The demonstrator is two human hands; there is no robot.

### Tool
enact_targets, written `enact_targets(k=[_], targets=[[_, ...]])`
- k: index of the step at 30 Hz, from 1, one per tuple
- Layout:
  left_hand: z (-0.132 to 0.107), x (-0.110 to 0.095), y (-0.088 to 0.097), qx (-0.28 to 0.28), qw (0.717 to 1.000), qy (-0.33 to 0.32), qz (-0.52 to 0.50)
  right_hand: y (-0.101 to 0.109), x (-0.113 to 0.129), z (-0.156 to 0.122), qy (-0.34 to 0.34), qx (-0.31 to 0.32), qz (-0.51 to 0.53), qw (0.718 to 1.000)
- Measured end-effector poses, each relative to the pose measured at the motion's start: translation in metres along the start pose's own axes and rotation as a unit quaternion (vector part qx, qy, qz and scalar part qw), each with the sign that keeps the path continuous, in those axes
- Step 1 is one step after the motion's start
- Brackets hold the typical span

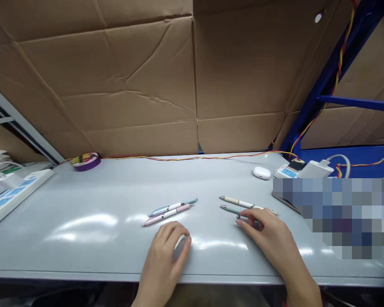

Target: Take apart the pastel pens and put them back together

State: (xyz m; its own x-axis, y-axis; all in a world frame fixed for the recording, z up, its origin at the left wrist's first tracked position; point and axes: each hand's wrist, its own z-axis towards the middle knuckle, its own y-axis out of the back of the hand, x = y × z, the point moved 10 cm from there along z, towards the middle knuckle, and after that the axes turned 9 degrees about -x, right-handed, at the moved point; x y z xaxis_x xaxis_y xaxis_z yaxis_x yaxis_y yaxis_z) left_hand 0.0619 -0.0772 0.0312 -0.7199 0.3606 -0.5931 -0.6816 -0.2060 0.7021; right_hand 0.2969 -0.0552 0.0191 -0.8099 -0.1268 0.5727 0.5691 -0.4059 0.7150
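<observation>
My right hand (pixel 269 234) is closed, with thumb and fingertips around what looks like a pen (pixel 238 217). Only its metallic tip shows clearly, since the fingers cover most of the rest. Just beyond the fingertips lies a green pen (pixel 230 209), partly hidden by the hand. A cream and white pen (pixel 237 201) lies behind it, its far end passing behind my knuckles. My left hand (pixel 164 258) rests on the table, fingers curled and thumb tip near the index tip, with nothing visible inside. Beyond it a pink and white pen (pixel 168 214) and a blue and white pen (pixel 173 207) lie side by side.
The grey table (pixel 115 251) ends at cardboard (pixel 141 85). A purple tape roll (pixel 85 162) and a power strip (pixel 19 194) are on the left. A white earbud case (pixel 261 172), a charger (pixel 315 169) and a blurred-out area (pixel 339 217) are on the right.
</observation>
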Motion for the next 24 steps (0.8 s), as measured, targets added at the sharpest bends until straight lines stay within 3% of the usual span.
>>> enact_targets(k=[6, 9, 13, 24], targets=[[0.004, 0.006, 0.023, -0.067, 0.991, -0.069, 0.097, -0.002, 0.006, 0.001, 0.044, -0.001, 0.007, 0.999], [0.01, 0.025, 0.032, -0.085, 0.986, -0.042, 0.134, -0.003, 0.005, 0.001, 0.04, 0.002, 0.014, 0.999], [0.016, 0.046, 0.028, -0.051, 0.991, 0.003, 0.125, -0.004, 0.004, 0.001, 0.034, 0.007, 0.019, 0.999], [0.015, 0.052, 0.016, 0.008, 0.998, 0.047, 0.038, 0.003, 0.006, 0.0, 0.028, -0.016, 0.047, 0.998]])
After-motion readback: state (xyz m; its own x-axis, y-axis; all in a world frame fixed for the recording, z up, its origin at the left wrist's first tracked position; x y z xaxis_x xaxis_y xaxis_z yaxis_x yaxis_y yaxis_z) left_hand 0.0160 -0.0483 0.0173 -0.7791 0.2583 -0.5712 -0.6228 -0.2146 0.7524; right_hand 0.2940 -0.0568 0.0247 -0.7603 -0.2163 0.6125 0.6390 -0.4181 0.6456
